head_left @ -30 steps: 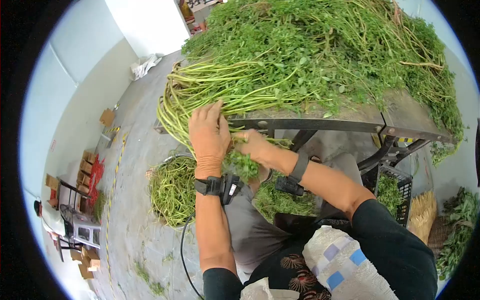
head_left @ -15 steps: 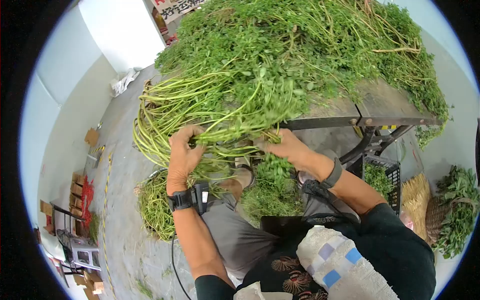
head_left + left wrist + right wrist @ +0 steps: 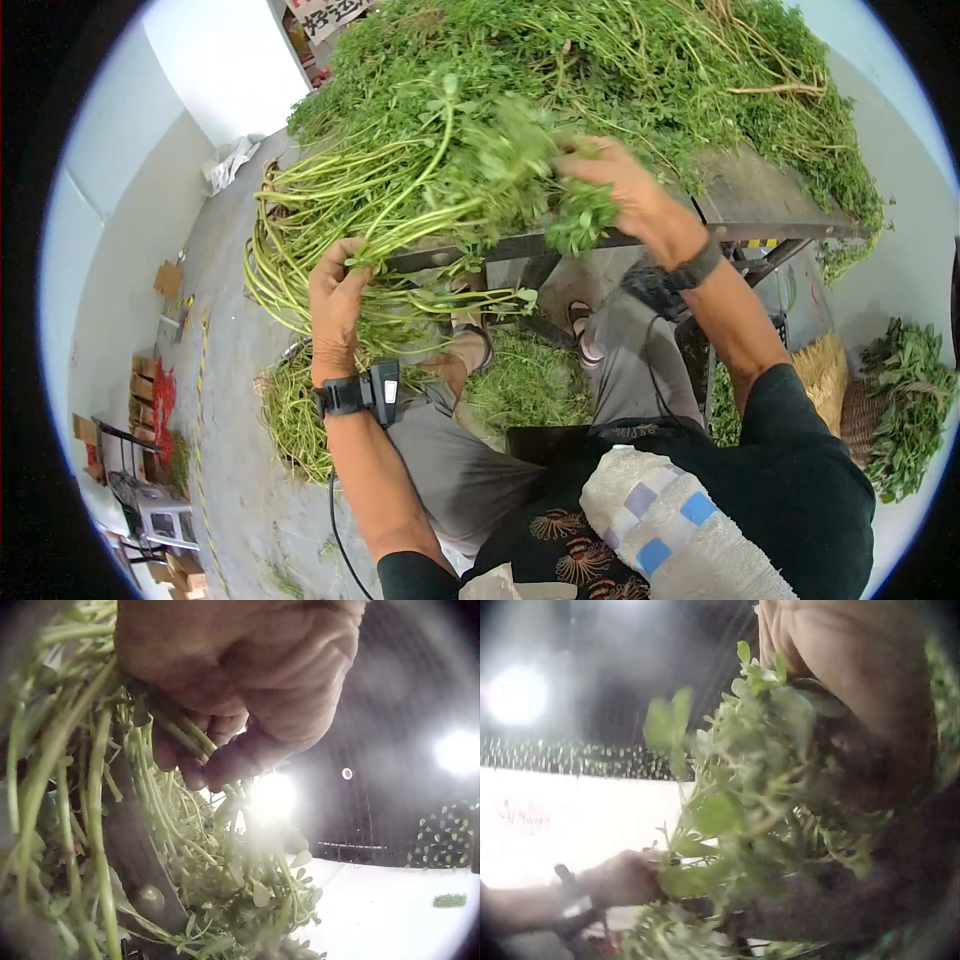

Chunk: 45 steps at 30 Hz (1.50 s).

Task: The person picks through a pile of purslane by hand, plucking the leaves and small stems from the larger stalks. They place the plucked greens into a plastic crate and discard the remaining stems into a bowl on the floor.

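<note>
Long green stems with leafy tops lie across the table's near left edge. My left hand pinches several of them at that edge; in the left wrist view, the thumb and fingers of the left hand close round thin stems. Farther right, my right hand is raised over the edge, its fingers curled on leafy sprigs that hang beneath it. Leaves partly hide the fingers of the right hand in the right wrist view.
A large heap of greens covers much of the table. Below, a container of stems stands at the left, and loose greens lie between the feet. A woven basket and more leafy plants are at the right.
My right hand has moved up and right from below the table edge, with leafy sprigs at its fingers. The left hand stays near the edge with stems. The view has shifted slightly.
</note>
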Tool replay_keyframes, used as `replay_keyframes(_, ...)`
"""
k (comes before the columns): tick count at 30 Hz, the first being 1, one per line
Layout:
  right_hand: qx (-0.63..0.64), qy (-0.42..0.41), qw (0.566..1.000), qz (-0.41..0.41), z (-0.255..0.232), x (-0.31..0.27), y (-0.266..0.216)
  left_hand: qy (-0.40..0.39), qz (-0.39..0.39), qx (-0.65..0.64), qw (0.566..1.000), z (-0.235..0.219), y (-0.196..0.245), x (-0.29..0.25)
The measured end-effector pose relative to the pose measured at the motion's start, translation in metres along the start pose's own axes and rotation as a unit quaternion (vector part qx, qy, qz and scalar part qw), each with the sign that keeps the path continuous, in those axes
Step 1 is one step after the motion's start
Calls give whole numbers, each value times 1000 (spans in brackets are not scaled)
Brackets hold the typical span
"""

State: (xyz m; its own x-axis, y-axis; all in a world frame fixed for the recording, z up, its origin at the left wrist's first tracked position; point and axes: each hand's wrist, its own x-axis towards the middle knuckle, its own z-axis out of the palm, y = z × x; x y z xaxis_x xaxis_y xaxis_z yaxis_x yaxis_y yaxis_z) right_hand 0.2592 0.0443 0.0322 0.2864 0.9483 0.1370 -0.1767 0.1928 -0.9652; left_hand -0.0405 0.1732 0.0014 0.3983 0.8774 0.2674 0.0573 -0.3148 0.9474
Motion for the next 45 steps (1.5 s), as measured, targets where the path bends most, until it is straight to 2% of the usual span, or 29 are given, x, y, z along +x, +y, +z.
replay_keyframes(4,-48,42,998,-30,-15,-26,-19,-26,-1,-12,1000,0,-6,4)
replay_keyframes(6,-236,51,970,-20,-6,-47,-13,7,-24,-32,999,-4,-7,5)
replay_keyframes(7,-302,-4,952,-51,2,-57,-3,2,-7,-57,998,-4,-8,6)
replay_keyframes(8,-365,-59,925,-82,10,-65,13,8,-6,-58,998,-2,-5,4)
replay_keyframes(9,-445,-90,870,-194,15,-66,42,4,0,-61,998,1,0,1)
replay_keyframes(10,-514,-117,795,-301,21,-63,66,-3,6,-63,998,3,3,1)
replay_keyframes(11,-513,-117,795,-301,33,-60,65,-9,15,-60,998,1,-3,4)
replay_keyframes(13,-643,-104,677,-343,56,-52,60,-11,17,-68,998,0,-10,7)
replay_keyframes(14,-642,-104,677,-343,62,-44,60,-13,18,-78,997,-1,-11,7)
replay_keyframes(16,-692,-53,630,-348,68,-23,55,-13,15,-72,997,-1,-11,7)
replay_keyframes(17,-735,-56,602,-308,67,-16,58,-11,14,-68,998,-1,-11,7)
replay_keyframes(18,-736,-56,600,-308,64,-15,62,-11,15,-70,997,-1,-12,6)
replay_keyframes(20,-686,-47,646,-332,59,-13,64,-21,20,-95,995,-2,-15,5)
replay_keyframes(21,-687,-51,644,-332,56,-19,63,-17,18,-98,995,-4,-17,4)
replay_keyframes(23,-670,-48,705,-227,48,-39,58,-27,34,-85,995,-5,-19,6)
replay_keyframes(24,-672,-47,704,-226,41,-47,59,-28,35,-87,995,-5,-19,5)
replay_keyframes(26,-564,-93,812,-120,29,-57,58,-30,30,-65,997,-4,-17,5)
replay_keyframes(27,-499,-96,860,-39,28,-61,49,-31,31,-64,997,-4,-18,6)
replay_keyframes(28,-497,-95,861,-40,24,-64,47,-37,32,-62,997,-4,-20,7)
replay_keyframes(30,-250,-90,964,6,19,-71,43,-45,34,-54,997,-4,-20,7)
replay_keyframes(32,-217,-85,972,18,20,-75,32,-36,27,-43,998,-1,-19,5)
replay_keyframes(33,-187,-80,979,31,20,-77,27,-18,50,-26,998,2,-19,4)
replay_keyframes(37,-170,-66,983,2,19,-76,23,-44,53,55,996,3,-20,5)
replay_keyframes(44,-138,-31,990,14,12,-82,29,-57,79,199,975,4,-30,6)
replay_keyframes(45,-144,-31,989,24,9,-83,31,14,190,301,934,11,-20,1)
